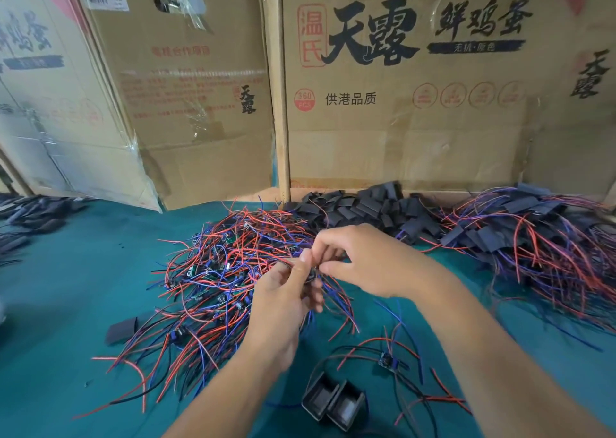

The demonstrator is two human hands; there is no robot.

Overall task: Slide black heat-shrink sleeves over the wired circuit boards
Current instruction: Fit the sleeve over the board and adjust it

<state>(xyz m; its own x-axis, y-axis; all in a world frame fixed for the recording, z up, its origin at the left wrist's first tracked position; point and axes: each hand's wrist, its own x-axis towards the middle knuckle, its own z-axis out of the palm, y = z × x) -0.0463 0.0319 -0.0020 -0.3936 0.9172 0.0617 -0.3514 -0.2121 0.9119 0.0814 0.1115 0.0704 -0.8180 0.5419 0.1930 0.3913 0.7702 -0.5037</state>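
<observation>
Teal cloth (pixel 83 271) under cartons; above the bare-wire heap (pixel 233 271), left hand (pixel 283 307) pinches a small dark piece (pixel 313 275) from below, right hand (pixel 363 261) pinches it from its right; sleeve or board, unclear.

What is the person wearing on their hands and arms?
Nothing shows: the left hand and right hand are bare, with no gloves, rings or watch, and both forearms are uncovered to the picture's edge, no sleeves in view.

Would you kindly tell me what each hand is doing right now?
Left hand: pinching wires.
Right hand: pinching a small dark piece; what it is cannot be told.
</observation>
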